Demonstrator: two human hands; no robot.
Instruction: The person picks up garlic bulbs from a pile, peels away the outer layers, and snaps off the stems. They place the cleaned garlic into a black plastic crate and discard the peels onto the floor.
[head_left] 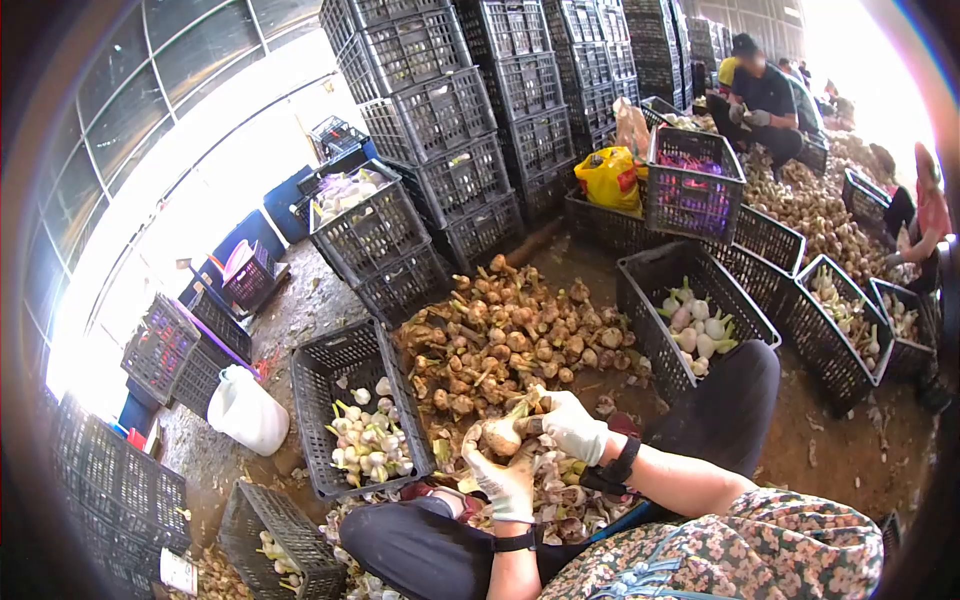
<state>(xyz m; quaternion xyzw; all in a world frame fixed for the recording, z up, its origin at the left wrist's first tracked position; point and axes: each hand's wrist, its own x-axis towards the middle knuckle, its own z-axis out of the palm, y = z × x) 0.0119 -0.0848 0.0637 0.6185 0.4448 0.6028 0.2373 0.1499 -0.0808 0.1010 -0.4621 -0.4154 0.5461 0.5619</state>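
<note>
A soil-stained garlic bulb (501,437) is held between my gloved hands, low over a bed of loose peelings (565,495). My left hand (503,478) has its fingers wrapped round the bulb from below and the left. At the stem end, my right hand (570,425) is closed on the stalk. Just beyond lies a heap of unpeeled garlic (510,340). On my left a black crate (312,400) holds cleaned white bulbs (372,440); another black crate (655,335) on my right holds more cleaned bulbs (695,325).
Tall stacks of black crates (430,115) rise ahead. A white bucket (250,412) stands at left. A yellow bag (608,180) sits beside a crate of purple netting (692,190). Other people (765,100) sit at upper right near a large garlic pile (815,215).
</note>
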